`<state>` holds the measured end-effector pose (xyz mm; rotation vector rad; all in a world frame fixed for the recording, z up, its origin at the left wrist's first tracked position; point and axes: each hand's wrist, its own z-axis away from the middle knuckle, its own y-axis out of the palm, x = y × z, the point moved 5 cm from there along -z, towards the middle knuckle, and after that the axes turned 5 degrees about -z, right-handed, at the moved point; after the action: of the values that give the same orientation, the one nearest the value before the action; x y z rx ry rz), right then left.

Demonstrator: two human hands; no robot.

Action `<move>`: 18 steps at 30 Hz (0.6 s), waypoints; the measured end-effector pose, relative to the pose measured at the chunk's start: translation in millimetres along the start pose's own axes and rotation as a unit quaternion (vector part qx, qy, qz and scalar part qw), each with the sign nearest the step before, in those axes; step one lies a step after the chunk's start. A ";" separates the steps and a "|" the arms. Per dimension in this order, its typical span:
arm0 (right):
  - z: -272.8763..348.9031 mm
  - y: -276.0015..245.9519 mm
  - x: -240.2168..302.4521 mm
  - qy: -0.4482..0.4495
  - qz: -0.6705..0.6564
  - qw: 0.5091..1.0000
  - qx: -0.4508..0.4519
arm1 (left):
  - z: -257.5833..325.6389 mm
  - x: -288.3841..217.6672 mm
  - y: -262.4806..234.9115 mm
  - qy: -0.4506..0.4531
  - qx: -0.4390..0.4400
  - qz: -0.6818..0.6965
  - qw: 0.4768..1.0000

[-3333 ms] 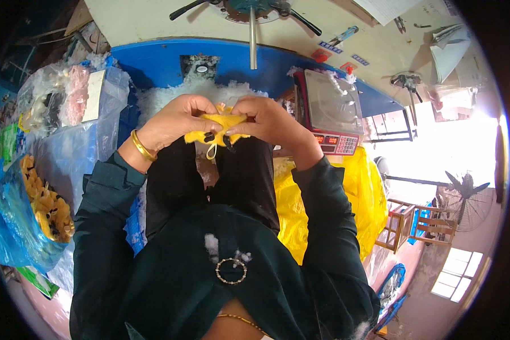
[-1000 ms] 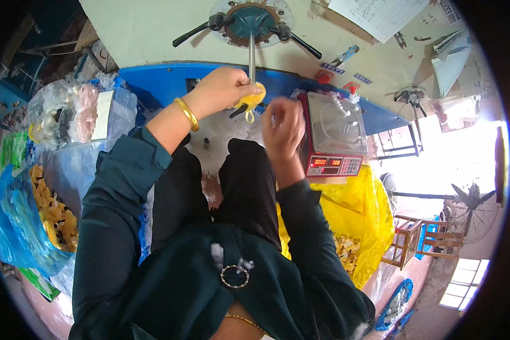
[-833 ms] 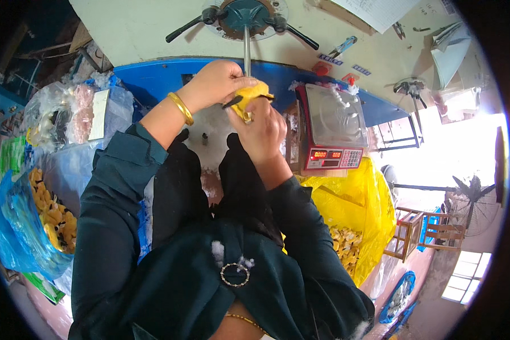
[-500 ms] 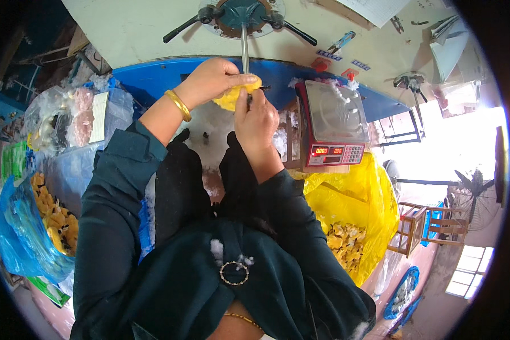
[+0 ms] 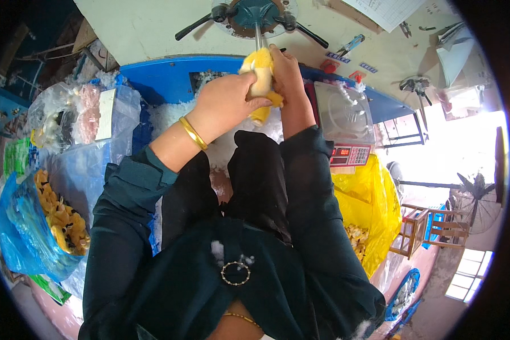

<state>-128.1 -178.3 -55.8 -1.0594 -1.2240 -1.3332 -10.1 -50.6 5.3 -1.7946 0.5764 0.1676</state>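
Note:
A small yellow plush toy (image 5: 260,82) with a cream-coloured patch is held between my two hands. It sits against the end of the metal filling tube (image 5: 258,35); whether the tube goes into it I cannot tell. My left hand (image 5: 224,102) closes on its lower left side, thumb across the front. On the other side, my right hand (image 5: 288,71) wraps the upper right of the toy, with most of its fingers hidden behind. Something small and dark shows by the right fingertips. Loose white stuffing (image 5: 224,144) lies under my hands.
A round machine plate with black handles (image 5: 256,17) stands ahead on the pale panel. Beside my right forearm is a scale (image 5: 344,116). A yellow bag (image 5: 374,209) of plush pieces stands right; a blue bag (image 5: 22,232) of yellow plush pieces stands left. Pliers (image 5: 354,44) lie ahead right.
Both hands have turned the plush toy so its cream patch shows, and brought it against the tube. My right hand has moved up and right; my left hand has come lower.

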 end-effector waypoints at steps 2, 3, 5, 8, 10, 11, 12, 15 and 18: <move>9.0 -5.3 2.4 -0.039 0.047 0.998 -0.024 | 3.3 0.5 4.3 -0.008 -0.013 0.011 1.000; 18.2 -8.3 -0.4 -0.075 0.089 0.992 -0.048 | 6.7 2.5 6.9 -0.015 -0.015 0.023 0.999; 32.6 -9.8 -11.0 -0.155 0.130 0.975 -0.090 | 13.1 8.0 12.3 -0.026 -0.014 0.035 0.999; 68.8 -5.1 -13.8 -0.150 0.113 0.974 -0.127 | 23.7 17.3 11.2 -0.046 -0.005 0.025 0.999; 88.7 -1.7 -12.7 -0.146 0.075 0.975 -0.150 | 28.2 20.9 10.9 -0.040 -0.006 0.026 0.999; 92.9 0.2 -17.6 -0.148 0.041 0.976 -0.156 | 30.8 22.7 10.4 -0.038 -0.006 0.026 0.999; 95.6 1.2 -25.2 -0.149 0.007 0.975 -0.162 | 33.4 24.3 10.6 -0.038 -0.003 0.021 0.999; 106.0 3.7 -38.7 -0.137 -0.076 0.978 -0.141 | 38.3 24.0 10.3 -0.024 -0.012 0.013 1.000; 132.5 10.6 -29.0 -0.126 0.053 0.987 -0.082 | 50.1 16.7 7.0 -0.001 -0.040 0.007 0.999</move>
<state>-117.1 -43.3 -69.3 -1.4253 -1.2380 -1.2617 10.2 -10.1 -22.7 -1.8689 0.5878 0.2043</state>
